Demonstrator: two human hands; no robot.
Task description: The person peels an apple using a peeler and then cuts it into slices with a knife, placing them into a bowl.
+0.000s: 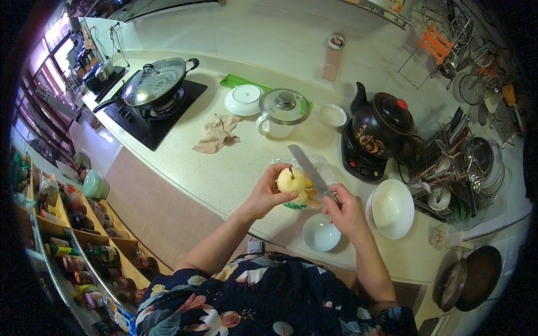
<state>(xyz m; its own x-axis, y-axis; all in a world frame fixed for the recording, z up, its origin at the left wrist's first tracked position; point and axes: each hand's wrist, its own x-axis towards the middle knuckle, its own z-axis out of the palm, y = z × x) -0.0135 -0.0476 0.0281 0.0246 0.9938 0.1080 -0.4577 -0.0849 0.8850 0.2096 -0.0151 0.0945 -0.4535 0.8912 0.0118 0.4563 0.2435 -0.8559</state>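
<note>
My left hand (269, 187) holds a peeled pear (292, 180) with its stem pointing up. In my right hand (345, 208) is the handle of a long knife, its flat blade (310, 170) slanting up and left beside the pear. Under both hands lies a clear plastic bag (325, 166) with yellowish peelings (312, 192) on it. A small white bowl (321, 233) stands just below my right hand, close to the counter's front edge. To the right of it a larger white bowl (393, 210) is visible.
A lidded wok (155, 84) sits on the gas hob at left. A crumpled cloth (218, 133), an upturned white dish (244, 100), a white mug (275, 128) under a glass lid (286, 105), and a black kettle (376, 126) line the counter. A crowded dish rack (445, 180) stands right.
</note>
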